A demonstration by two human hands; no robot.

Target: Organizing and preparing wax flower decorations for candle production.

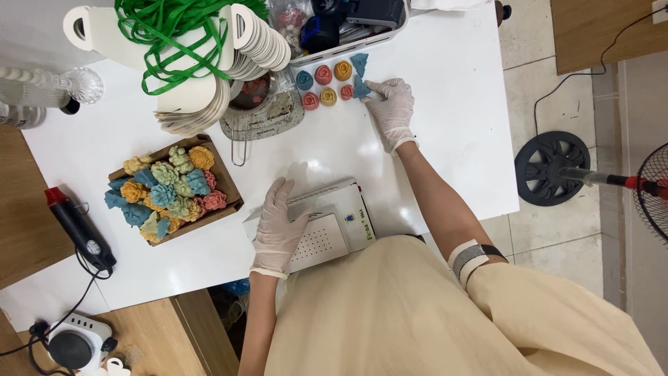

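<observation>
Nearest the camera, left hand [277,230] lies open, palm down, on the white sealing machine [327,224]; box of coloured flower pieces [170,188] sits further left. Right hand [391,108] pinches a blue leaf piece [361,88] beside the rosette rows [324,83]. Risk: the reach could nudge rosettes out of line.

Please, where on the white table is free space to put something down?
Bare table lies right of the right hand, toward the table's right edge. A smaller patch lies between the cardboard box and the white machine under the left hand. The top left is crowded.
</observation>
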